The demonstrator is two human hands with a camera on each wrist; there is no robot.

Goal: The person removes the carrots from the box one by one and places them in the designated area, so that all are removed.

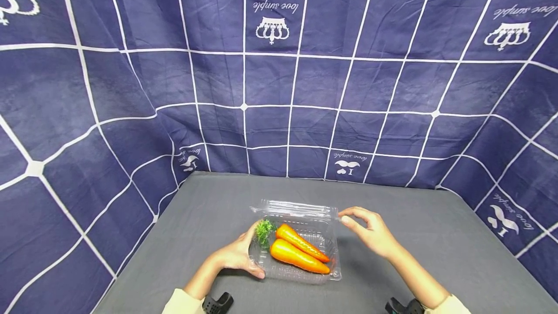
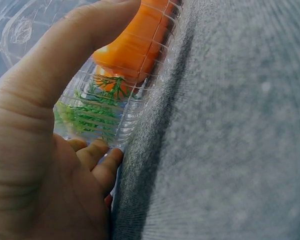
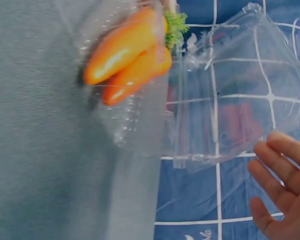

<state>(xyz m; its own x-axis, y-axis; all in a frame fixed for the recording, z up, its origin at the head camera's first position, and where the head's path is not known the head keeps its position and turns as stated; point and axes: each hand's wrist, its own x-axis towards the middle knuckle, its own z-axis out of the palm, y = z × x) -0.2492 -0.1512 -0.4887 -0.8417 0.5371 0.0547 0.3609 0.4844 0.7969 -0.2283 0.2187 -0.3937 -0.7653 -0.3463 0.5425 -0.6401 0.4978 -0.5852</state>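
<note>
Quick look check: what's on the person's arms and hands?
Left hand and right hand are ungloved. Cream left sleeve and right sleeve. Black left wristband, dotted with small holes; black right wristband, partly cut off by the frame.

White print on the blue cloth point(image 1: 327, 81) reads, upside down, "love simple" point(image 1: 275, 6) beside a crown point(image 1: 272, 30), and again near a moustache point(image 1: 347, 164), heart point(image 1: 341, 171) and letter "I" point(image 1: 350, 171). Faint marks on the clear container point(image 1: 296, 274) are illegible.
</note>
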